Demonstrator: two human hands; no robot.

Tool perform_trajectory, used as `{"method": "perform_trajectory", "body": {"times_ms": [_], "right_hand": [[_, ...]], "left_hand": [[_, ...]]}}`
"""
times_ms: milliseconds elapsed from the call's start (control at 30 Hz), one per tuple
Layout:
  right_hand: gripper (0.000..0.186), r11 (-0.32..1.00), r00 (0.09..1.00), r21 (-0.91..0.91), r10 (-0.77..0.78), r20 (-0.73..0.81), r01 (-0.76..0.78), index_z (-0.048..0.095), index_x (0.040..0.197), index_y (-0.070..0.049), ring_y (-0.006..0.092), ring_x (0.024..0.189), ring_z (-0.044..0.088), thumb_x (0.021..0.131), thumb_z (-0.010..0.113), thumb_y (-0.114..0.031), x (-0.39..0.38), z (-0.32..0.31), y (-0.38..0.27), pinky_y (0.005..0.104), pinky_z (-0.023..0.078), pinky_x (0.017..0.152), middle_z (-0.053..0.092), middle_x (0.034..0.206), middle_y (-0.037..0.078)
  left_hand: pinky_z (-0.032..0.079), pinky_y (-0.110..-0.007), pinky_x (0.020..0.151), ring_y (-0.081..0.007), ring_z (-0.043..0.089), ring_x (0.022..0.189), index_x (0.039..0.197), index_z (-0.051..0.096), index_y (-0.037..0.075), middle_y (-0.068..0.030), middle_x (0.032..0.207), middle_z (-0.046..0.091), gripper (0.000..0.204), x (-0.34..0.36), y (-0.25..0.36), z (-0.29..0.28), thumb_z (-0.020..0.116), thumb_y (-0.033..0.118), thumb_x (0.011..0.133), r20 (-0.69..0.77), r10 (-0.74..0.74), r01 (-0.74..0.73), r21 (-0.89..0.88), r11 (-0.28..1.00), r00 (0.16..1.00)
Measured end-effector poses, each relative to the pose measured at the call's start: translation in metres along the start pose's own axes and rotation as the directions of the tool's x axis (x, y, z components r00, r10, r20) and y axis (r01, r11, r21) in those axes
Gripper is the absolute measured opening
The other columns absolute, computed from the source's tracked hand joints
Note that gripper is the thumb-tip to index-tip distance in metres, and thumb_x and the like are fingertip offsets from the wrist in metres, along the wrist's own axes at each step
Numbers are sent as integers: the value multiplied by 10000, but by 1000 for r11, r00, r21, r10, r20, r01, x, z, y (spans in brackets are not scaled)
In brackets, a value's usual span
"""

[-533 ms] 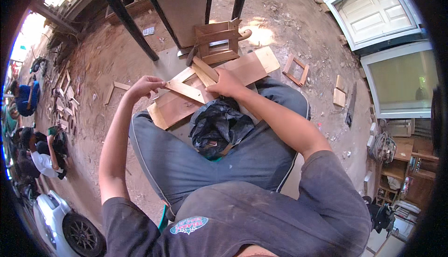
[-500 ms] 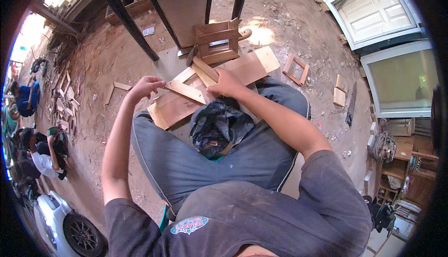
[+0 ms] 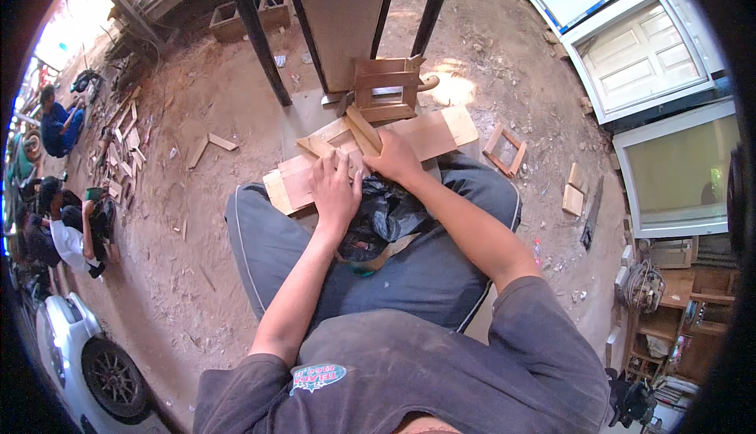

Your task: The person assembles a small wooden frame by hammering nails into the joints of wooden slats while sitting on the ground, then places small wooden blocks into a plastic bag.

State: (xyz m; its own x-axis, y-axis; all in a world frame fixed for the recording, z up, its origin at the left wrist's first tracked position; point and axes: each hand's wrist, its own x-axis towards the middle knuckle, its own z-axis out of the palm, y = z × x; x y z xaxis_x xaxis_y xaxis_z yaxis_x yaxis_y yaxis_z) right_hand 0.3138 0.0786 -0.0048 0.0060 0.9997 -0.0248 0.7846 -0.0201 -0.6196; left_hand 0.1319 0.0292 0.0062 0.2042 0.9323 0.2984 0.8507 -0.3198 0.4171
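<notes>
Dirt ground (image 3: 213, 229), wooden strips (image 3: 313, 146) under both hands (image 3: 339, 192), plank (image 3: 429, 134) beneath

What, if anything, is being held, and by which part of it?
Right hand: a wooden bar, by its near end. Left hand: cannot be told.

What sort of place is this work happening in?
Probably an outdoor carpentry yard: a long wooden board at the centre, a small wooden frame on the bare dirt ground, and scattered wood offcuts at the left.
</notes>
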Motion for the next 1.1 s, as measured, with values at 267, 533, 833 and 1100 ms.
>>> {"method": "perform_trajectory", "body": {"times_ms": [267,533,833,1100], "right_hand": [[618,999,999,17,-32,-36,33,519,1195,9,497,1073,643,744,799,-308,-4,-3,-4,552,528,933,660,1115,320],[631,1000,1000,16,6,31,-7,504,1242,3,479,1105,643,768,788,-304,-7,-3,-1,533,528,964,661,1164,298],[588,996,996,24,89,27,-89,541,1204,12,477,1091,641,769,793,-293,-15,-9,-15,530,524,951,669,1126,298],[640,996,995,-23,92,48,-91,535,1259,14,454,1134,641,772,801,-305,-16,-11,-16,514,523,983,665,1188,284]], "left_hand": [[393,-531,1118,-455,449,1338,1184,641,42,-199,1468,530,411,4,-3,14,758,300,887,-13,13,-11,96,995,1000],[346,-518,1181,-474,414,1389,1275,586,-26,-236,1446,522,393,-3,-20,13,617,153,927,16,88,-89,29,996,996],[338,-544,1159,-427,395,1433,1345,547,13,-197,1485,489,451,-9,-35,3,597,196,936,39,86,-87,20,996,996],[263,-534,1217,-409,335,1485,1398,515,10,-210,1533,435,534,1,-28,-9,624,249,933,117,26,-25,-11,1000,993]]}}
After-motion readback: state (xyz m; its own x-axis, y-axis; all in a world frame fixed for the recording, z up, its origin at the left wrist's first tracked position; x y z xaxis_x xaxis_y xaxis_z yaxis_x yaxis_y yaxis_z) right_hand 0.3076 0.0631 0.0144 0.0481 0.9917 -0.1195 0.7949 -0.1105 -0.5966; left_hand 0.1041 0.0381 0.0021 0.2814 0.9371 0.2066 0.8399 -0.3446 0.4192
